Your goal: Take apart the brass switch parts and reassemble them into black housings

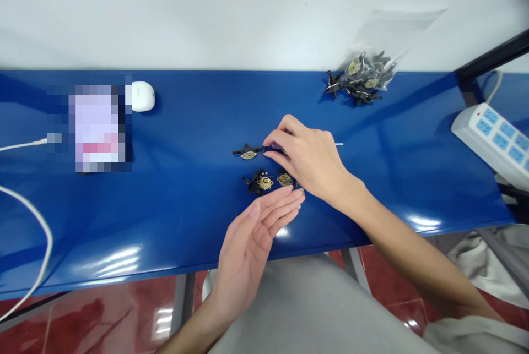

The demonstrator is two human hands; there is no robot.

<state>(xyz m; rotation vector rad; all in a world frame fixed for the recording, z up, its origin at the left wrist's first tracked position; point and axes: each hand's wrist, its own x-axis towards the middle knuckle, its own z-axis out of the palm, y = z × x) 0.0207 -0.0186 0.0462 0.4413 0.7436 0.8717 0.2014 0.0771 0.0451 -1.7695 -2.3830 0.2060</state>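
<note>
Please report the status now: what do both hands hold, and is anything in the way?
Right hand: pinching small dark part. Left hand: open, palm up, holding nothing, beside brass-and-black parts. Nothing seen blocking.

1. We get bright, even light, apparently from overhead; exposure fine, nothing dim.
2. We see hard white glare on the glossy blue tabletop (119,259) near its front edge.
3. We see more glare on the red floor tiles (164,318).
4. We note only soft, short shadows, like the one beside the power strip (494,139).
5. We see wide-lens bowing at the edges.
6. We find the small black-and-brass parts (264,182) fairly sharp.
7. We lose detail under a pixelated patch (97,128).
</note>
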